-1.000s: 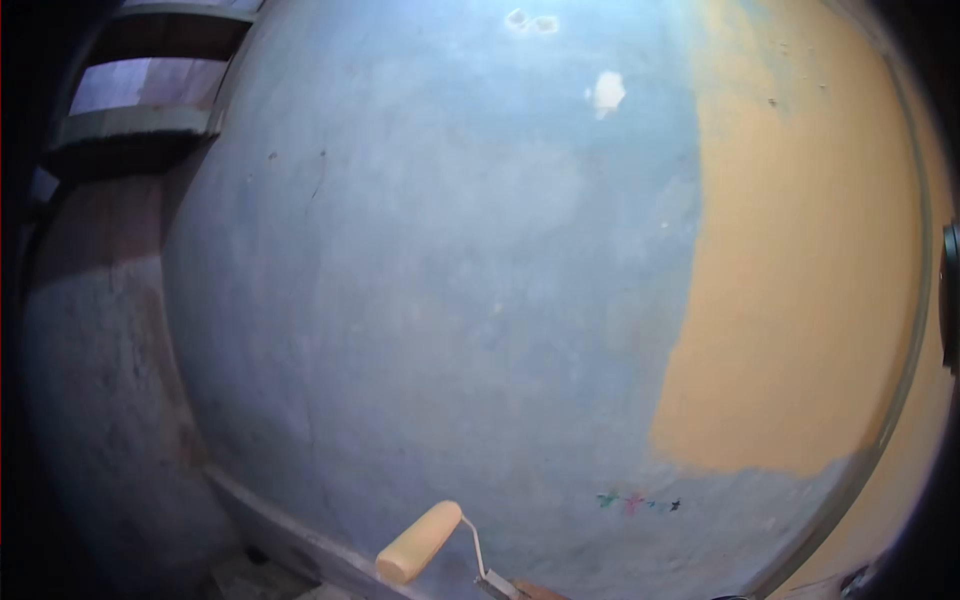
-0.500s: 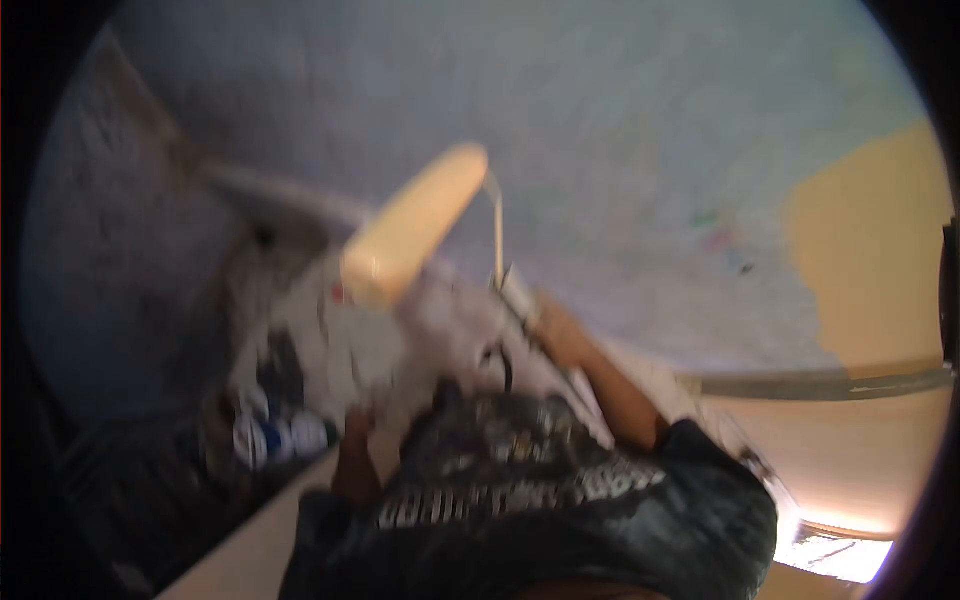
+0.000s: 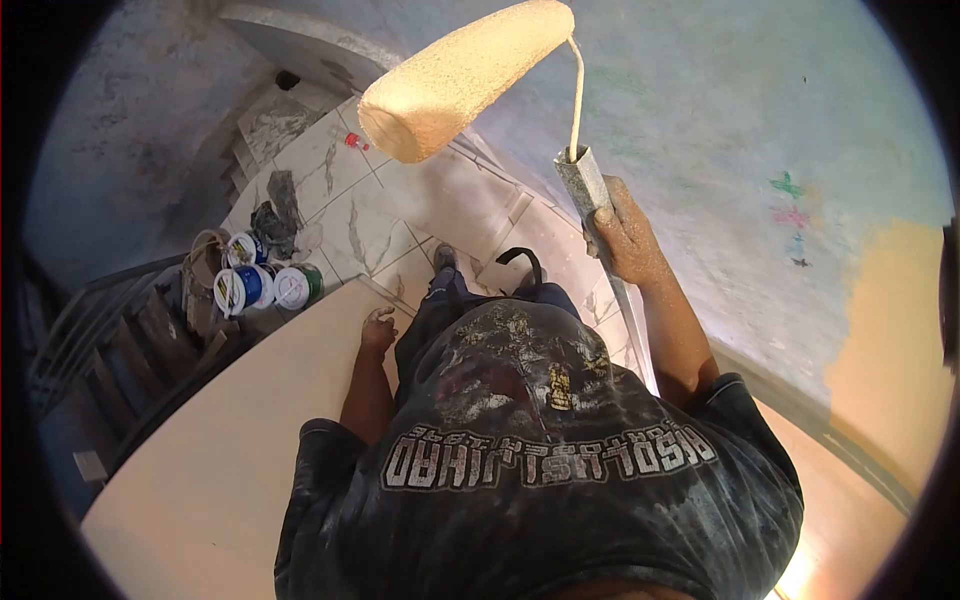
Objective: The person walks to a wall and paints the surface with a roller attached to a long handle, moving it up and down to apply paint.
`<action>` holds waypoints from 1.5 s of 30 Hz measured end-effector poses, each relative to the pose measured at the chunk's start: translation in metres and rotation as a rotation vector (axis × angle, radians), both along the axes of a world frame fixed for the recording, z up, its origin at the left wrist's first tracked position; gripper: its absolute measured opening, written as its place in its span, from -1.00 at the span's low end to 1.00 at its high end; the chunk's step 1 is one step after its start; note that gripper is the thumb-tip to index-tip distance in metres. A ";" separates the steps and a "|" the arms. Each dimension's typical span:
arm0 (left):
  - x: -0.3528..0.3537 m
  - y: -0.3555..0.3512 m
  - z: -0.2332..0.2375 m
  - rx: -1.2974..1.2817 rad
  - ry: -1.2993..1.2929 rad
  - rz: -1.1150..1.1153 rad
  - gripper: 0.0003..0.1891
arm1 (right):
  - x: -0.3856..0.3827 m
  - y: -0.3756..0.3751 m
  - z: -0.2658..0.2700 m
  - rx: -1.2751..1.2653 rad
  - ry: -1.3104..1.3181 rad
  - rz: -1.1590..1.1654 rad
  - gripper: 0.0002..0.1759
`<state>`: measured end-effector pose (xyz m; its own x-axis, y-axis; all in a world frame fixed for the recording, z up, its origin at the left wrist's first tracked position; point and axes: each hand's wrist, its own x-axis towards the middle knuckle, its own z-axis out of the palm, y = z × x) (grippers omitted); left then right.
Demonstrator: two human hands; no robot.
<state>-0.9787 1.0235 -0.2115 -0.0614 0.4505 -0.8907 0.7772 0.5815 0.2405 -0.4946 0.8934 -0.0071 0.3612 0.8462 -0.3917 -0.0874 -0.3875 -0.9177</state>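
"Where's the paint roller (image 3: 465, 80)?"

"Up in the air at the top of the view, tilted, its sleeve coated in pale orange. A bent wire (image 3: 579, 95) joins it to the metal-looking pole (image 3: 582, 185)."

"Who has the pole?"

"The right hand (image 3: 628, 235). Its grip is closed around it, just below the wire, and the shaft runs down beside the forearm."

"And the left hand (image 3: 378, 330)?"

"Low by the person's side, near the dark, paint-stained shirt (image 3: 560, 520). Its grip is loosely open, fingers slightly bent."

"What's around them?"

"The blue-grey wall (image 3: 700, 100) rises behind the pole, with an orange patch (image 3: 890, 320) at the right and small green, pink and dark marks (image 3: 790, 215) between the pole and that patch. Down on the tiled floor (image 3: 345, 225) there's a small red item (image 3: 355, 141), too small to name."

"Anything left of that?"

"A cluster of buckets (image 3: 237, 290), with a crumpled dark thing (image 3: 278, 215) just beside them and a metal railing (image 3: 110, 310) farther left."
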 end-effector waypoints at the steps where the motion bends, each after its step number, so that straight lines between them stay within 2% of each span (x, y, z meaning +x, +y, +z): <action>1: -0.048 -0.066 -0.028 0.038 -0.018 0.009 -0.67 | -0.044 -0.069 -0.016 0.043 -0.034 0.019 -0.39; 2: -0.109 -0.152 -0.047 0.109 -0.137 0.059 -0.68 | -0.100 -0.157 -0.031 0.081 -0.061 0.040 -0.41; 3: -0.107 -0.197 -0.079 0.157 -0.312 0.100 -0.69 | -0.112 -0.204 -0.034 0.093 -0.128 0.041 -0.41; 5: -0.070 -0.186 -0.086 0.162 -0.290 0.194 -0.67 | -0.070 -0.175 -0.050 0.160 -0.203 0.069 -0.27; 6: -0.074 -0.214 -0.085 0.150 -0.277 0.272 -0.64 | -0.078 -0.195 -0.049 0.162 -0.201 0.090 -0.27; 8: -0.085 -0.272 -0.067 0.190 -0.276 0.360 -0.62 | -0.097 -0.229 -0.042 0.182 -0.275 0.113 -0.47; 9: -0.089 -0.296 -0.056 0.222 -0.277 0.420 -0.60 | -0.104 -0.242 -0.043 0.195 -0.264 0.144 -0.47; 13: -0.072 -0.330 -0.033 0.363 -0.320 0.427 -0.57 | -0.096 -0.248 -0.031 0.165 -0.175 0.160 -0.43; 15: -0.072 -0.349 -0.024 0.381 -0.342 0.348 -0.55 | -0.103 -0.269 -0.026 0.161 -0.130 0.177 -0.40; 17: -0.056 -0.352 -0.016 0.403 -0.329 0.310 -0.61 | -0.097 -0.278 -0.031 0.177 -0.159 0.194 -0.21; 19: -0.056 -0.351 -0.019 0.415 -0.314 0.264 -0.66 | -0.098 -0.286 -0.032 0.212 -0.149 0.180 -0.27; 21: -0.061 -0.355 -0.042 0.376 -0.207 0.056 -0.60 | -0.097 -0.291 -0.038 0.238 -0.145 0.172 -0.32; 22: -0.063 -0.357 -0.049 0.374 -0.214 0.066 -0.60 | -0.101 -0.301 -0.040 0.284 -0.192 0.171 -0.34; 24: -0.069 -0.392 -0.061 0.469 -0.145 -0.056 -0.62 | -0.107 -0.337 -0.042 0.277 -0.215 0.202 -0.36; 27: -0.064 -0.435 -0.063 0.484 -0.200 0.010 -0.63 | -0.100 -0.338 -0.031 0.293 -0.173 0.216 -0.42; 28: -0.049 -0.453 -0.064 0.464 -0.208 0.165 -0.68 | -0.095 -0.342 -0.029 0.243 -0.149 0.211 -0.44; 29: -0.043 -0.474 -0.065 0.485 -0.209 0.202 -0.68 | -0.097 -0.352 -0.030 0.187 -0.122 0.211 -0.47; 31: -0.025 -0.534 -0.062 0.463 -0.246 0.440 -0.73 | -0.085 -0.368 -0.038 0.196 -0.101 0.270 -0.49; 32: 0.000 -0.558 -0.060 0.466 -0.239 0.486 -0.73 | -0.070 -0.364 -0.038 0.196 -0.126 0.292 -0.50; 33: 0.055 -0.564 -0.056 0.465 -0.243 0.574 -0.74 | -0.025 -0.344 -0.039 0.207 -0.145 0.304 -0.50; 34: 0.053 -0.594 -0.048 0.447 -0.240 0.644 -0.75 | -0.028 -0.350 -0.037 0.198 -0.127 0.320 -0.50; 35: 0.046 -0.629 -0.047 0.427 -0.211 0.656 -0.75 | -0.028 -0.360 -0.035 0.219 -0.098 0.355 -0.49; 38: -0.004 -0.704 -0.059 0.487 -0.227 0.446 -0.73 | -0.063 -0.400 -0.034 0.250 -0.053 0.396 -0.49; 42: -0.025 -0.724 -0.051 0.400 -0.187 0.501 -0.66 | -0.071 -0.410 -0.037 0.256 -0.039 0.346 -0.49; 45: -0.052 -0.708 -0.049 0.379 -0.174 0.406 -0.69 | -0.081 -0.407 -0.042 0.247 -0.028 0.267 -0.52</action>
